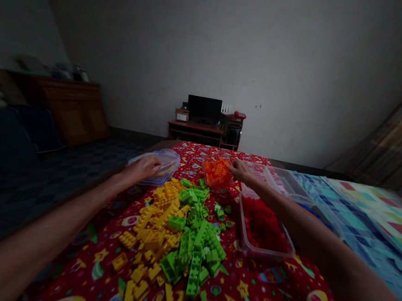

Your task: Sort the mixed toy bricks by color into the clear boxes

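At the far left of the toy brick piles, my left hand (pixel 150 165) is closed at a stack of clear plastic lids (pixel 166 168), its fingers pinching the upper layer. My right hand (pixel 240 170) has its fingers closed on the right rim of a small clear box holding orange toy bricks (pixel 218 171). Nearer to me lie a loose pile of yellow toy bricks (pixel 155 237) and, touching it on the right, a pile of green toy bricks (pixel 197 243). Beneath my right forearm stands a clear plastic box (pixel 265 254) filled with red bricks (pixel 263 222).
A red patterned cloth (pixel 108 264) covers the surface under everything. More clear containers (pixel 285 182) stand beyond my right forearm, one with blue pieces. Blue checked bedding (pixel 362 223) lies to the right. At the back wall is a desk with a monitor (pixel 204 109).
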`<state>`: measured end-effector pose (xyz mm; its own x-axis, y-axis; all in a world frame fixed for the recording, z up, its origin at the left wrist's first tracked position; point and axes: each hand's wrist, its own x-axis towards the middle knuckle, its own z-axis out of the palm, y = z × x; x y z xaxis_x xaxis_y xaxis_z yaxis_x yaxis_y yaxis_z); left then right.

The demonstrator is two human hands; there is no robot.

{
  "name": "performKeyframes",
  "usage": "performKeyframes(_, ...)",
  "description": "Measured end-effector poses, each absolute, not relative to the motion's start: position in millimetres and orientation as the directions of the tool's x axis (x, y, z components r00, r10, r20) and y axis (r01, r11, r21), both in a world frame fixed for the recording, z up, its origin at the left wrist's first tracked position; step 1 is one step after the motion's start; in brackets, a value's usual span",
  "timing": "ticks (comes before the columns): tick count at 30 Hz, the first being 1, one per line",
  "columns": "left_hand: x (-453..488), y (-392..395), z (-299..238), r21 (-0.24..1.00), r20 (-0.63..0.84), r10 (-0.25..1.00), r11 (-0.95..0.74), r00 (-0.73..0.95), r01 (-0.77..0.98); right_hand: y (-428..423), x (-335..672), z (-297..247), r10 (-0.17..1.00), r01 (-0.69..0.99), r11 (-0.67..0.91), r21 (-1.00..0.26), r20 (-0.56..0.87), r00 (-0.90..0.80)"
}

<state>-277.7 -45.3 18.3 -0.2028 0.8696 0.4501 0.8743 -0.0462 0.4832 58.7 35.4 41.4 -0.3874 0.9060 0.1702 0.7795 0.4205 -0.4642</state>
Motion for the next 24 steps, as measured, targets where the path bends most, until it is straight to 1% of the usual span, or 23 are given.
performKeyframes(1,-277,-46,18,0.478,0.452,0.87,-0.052,-0.195,0.877,31,58,44,0.895,0.786,0.447,-0.427,0.195,-0.402)
performKeyframes(2,-275,-49,17,0.435,0.468,0.872,-0.086,-0.143,0.896,26,57,47,0.881,0.797,0.472,-0.376,0.225,-0.415)
performKeyframes(4,-268,-58,13,0.344,0.5,0.866,-0.179,-0.018,0.922,15,56,51,0.846,0.816,0.519,-0.255,0.286,-0.449)
performKeyframes(6,-254,-72,5,0.274,0.498,0.86,-0.282,0.115,0.92,4,56,54,0.813,0.819,0.552,-0.154,0.315,-0.489)
performKeyframes(7,-246,-81,0,0.268,0.484,0.862,-0.313,0.154,0.911,-1,56,56,0.8,0.818,0.564,-0.112,0.323,-0.506)
performKeyframes(9,-228,-98,-11,0.302,0.425,0.876,-0.375,0.229,0.876,-13,54,59,0.769,0.813,0.582,-0.022,0.339,-0.541)
performKeyframes(11,-213,-112,-20,0.337,0.413,0.878,-0.392,0.24,0.856,-27,51,63,0.735,0.794,0.605,0.058,0.344,-0.585)
performKeyframes(12,-206,-117,-24,0.348,0.436,0.872,-0.389,0.22,0.853,-34,49,66,0.717,0.777,0.623,0.089,0.334,-0.613)
performKeyframes(15,-191,-125,-28,0.335,0.562,0.814,-0.384,0.144,0.86,-58,40,71,0.665,0.721,0.673,0.168,0.289,-0.688)
performKeyframes(17,-182,-126,-25,0.293,0.638,0.758,-0.405,0.138,0.866,-74,36,70,0.605,0.664,0.701,0.26,0.275,-0.747)
performKeyframes(19,-173,-125,-21,0.239,0.673,0.717,-0.444,0.182,0.864,-88,34,64,0.499,0.556,0.742,0.374,0.246,-0.831)
performKeyframes(21,-165,-122,-20,0.207,0.677,0.699,-0.48,0.23,0.852,-98,35,55,0.372,0.43,0.774,0.464,0.216,-0.903)
performKeyframes(23,-160,-119,-22,0.206,0.664,0.702,-0.505,0.259,0.838,-104,36,46,0.277,0.357,0.78,0.514,0.228,-0.934)
performKeyframes(24,-159,-116,-25,0.212,0.655,0.707,-0.509,0.266,0.834,-106,36,42,0.249,0.34,0.778,0.529,0.237,-0.939)
